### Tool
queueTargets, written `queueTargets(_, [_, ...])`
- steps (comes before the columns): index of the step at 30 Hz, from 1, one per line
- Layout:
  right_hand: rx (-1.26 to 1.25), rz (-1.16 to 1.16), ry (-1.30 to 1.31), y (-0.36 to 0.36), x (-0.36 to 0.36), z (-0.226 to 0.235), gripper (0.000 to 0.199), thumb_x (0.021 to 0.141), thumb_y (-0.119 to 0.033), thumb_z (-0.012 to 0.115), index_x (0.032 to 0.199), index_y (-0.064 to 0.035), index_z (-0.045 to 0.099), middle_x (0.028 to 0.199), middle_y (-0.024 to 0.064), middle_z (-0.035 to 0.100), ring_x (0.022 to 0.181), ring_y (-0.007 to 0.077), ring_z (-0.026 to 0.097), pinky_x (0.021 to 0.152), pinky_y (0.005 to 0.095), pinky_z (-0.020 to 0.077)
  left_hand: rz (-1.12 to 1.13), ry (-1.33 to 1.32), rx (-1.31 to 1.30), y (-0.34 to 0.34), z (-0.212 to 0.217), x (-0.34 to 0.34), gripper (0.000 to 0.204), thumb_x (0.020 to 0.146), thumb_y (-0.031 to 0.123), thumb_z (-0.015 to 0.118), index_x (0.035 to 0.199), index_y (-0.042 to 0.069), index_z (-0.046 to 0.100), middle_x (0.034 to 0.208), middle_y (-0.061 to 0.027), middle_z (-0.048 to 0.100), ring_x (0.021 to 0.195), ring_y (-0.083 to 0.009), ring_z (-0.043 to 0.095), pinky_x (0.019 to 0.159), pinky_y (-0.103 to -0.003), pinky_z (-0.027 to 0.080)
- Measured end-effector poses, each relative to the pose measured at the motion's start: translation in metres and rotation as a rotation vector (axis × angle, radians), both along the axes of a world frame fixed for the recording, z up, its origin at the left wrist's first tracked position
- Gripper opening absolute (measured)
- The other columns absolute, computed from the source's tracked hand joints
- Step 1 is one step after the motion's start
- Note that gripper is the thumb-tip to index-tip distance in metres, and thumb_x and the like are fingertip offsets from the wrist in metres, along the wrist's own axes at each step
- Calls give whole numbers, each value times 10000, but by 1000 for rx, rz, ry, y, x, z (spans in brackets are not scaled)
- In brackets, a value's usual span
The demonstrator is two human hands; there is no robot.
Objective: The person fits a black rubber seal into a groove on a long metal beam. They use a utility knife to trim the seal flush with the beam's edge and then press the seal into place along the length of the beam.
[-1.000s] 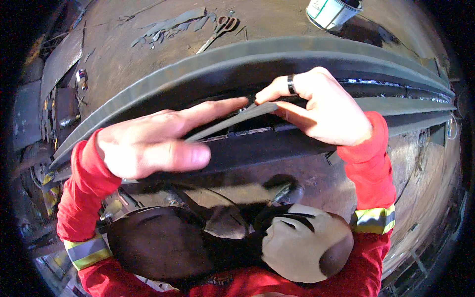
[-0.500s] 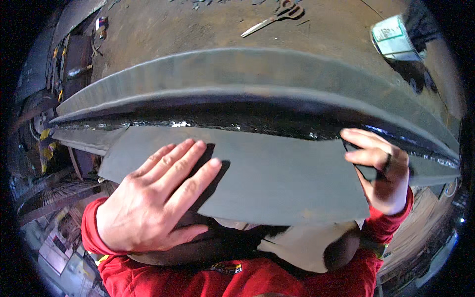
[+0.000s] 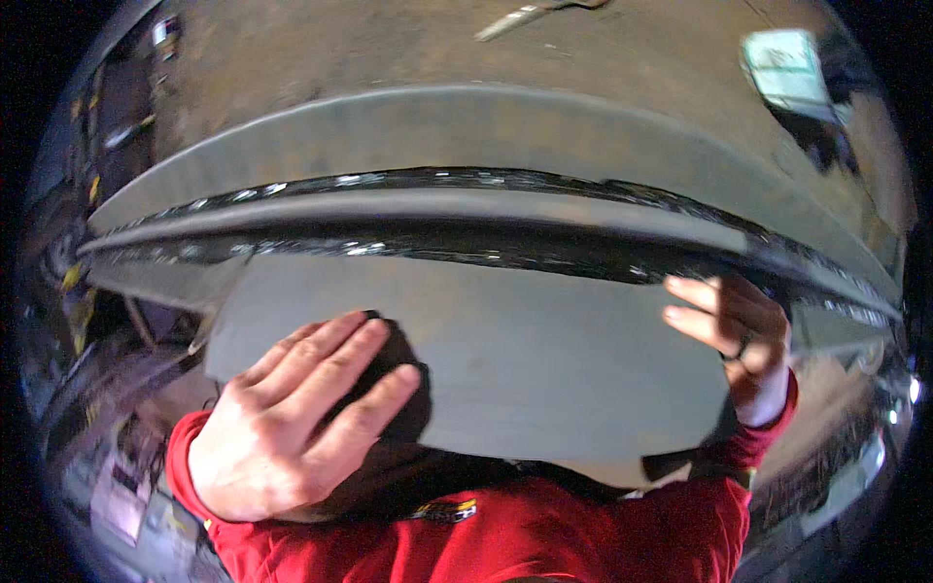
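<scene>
One smooth, dull-grey sheet (image 3: 554,360) shows beneath the spread left hand (image 3: 292,428); whether the right hand (image 3: 743,330) grips, I can't tell.

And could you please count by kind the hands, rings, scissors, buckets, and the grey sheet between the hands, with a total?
Hands: 2 (left hand, right hand)
Ring: 1
Scissors, partly out of view: 1
Pale bucket, blurred: 1
Grey sheet: 1
Total: 6

Now holding the grey sheet (image 3: 544,360) broadside, no longer edge-on, across lower centre; losing the scissors (image 3: 510,21) partly past frame top.
</scene>
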State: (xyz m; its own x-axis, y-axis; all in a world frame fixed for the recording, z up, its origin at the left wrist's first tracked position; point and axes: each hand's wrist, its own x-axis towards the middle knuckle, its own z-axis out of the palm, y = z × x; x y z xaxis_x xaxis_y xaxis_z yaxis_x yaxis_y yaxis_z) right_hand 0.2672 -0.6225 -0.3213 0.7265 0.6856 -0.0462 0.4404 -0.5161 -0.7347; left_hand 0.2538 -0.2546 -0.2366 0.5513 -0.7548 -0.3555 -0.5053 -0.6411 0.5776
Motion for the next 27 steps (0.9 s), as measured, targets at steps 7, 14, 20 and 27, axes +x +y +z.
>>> queueTargets(7, [293, -76, 135, 8, -7, -4, 546, 689, -328, 705, 1132, -13, 651, 1125, 230, 661, 989, 400, 658, 867, 453, 528, -87, 210, -1, -32, -13, 26, 907, 579, 181, 805, 1357, -88, 425, 1320, -339, 478, 1232, -474, 489, 1054, -478, 407])
queueTargets(14, [78, -169, 90, 32, -5, -20, 345, 662, -2, 625, 995, -61, 689, 910, 166, 694, 867, 353, 660, 730, 421, 517, -233, 434, -68, -64, -34, 50, 780, 813, 226, 647, 1421, -121, 301, 1357, -355, 441, 1320, -430, 415, 1114, -399, 327])
queueTargets(20, [143, -368, -74, 21, -16, -39, 142, 739, -32, 661, 876, -27, 694, 788, 195, 664, 758, 381, 644, 657, 433, 492, 248, 903, -26, -69, -52, 43, 563, 846, 140, 523, 1383, -13, 453, 1199, -85, 623, 1083, -206, 569, 980, -320, 414])
queueTargets(27, [99, -512, -2, 41, -5, -43, 409, 618, -7, 668, 1027, -20, 650, 1029, 193, 611, 1037, 384, 560, 895, 449, 465, 588, 942, -206, -54, -55, 39, 460, 834, 179, 540, 1256, -3, 554, 1061, -87, 677, 905, -210, 644, 828, -342, 504])
